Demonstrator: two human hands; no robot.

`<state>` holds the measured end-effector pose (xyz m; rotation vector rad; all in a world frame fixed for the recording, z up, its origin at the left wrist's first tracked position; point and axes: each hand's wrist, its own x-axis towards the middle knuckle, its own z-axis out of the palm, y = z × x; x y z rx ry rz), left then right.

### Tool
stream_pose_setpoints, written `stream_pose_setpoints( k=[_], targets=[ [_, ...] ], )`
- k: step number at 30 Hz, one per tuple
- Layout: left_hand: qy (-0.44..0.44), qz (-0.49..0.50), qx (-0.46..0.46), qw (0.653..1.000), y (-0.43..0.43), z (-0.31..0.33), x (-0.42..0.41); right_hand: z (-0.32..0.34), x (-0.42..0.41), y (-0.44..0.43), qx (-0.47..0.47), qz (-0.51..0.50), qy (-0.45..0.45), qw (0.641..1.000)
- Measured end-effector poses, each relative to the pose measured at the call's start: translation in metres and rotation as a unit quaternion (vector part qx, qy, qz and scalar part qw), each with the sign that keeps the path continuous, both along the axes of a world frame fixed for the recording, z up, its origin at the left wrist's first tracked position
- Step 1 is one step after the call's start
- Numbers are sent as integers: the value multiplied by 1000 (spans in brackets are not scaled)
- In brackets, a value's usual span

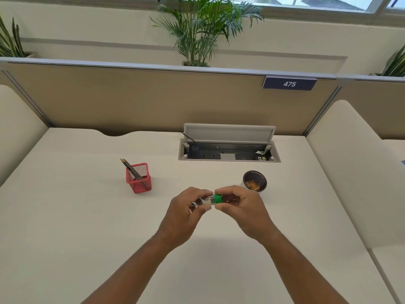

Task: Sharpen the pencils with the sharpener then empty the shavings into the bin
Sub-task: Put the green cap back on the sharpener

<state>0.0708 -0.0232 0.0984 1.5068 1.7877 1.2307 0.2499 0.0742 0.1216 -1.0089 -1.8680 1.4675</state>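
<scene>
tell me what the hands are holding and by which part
Both hands share one sharpener: the left hand has its grip on the clear shavings barrel, the right hand on the green cap end. No pencil is held.

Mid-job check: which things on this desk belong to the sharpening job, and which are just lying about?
Job:
green-capped clear plastic sharpener, held by left hand and right hand
dark pencils in red mesh holder
small dark bin holding shavings

Lying about:
open desk socket box
blue 475 sign
potted palm
</scene>
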Motion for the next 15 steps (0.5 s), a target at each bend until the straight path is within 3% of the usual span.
stream_pose_setpoints(
  k=[7,15],
  targets=[
    [15,-1,27,1000,1,4,2,5,-1,-2,-14,-4,3,1000],
    [20,12,28,999,1,-1,3,7,-11,-1,2,-7,-67,998]
  ],
)
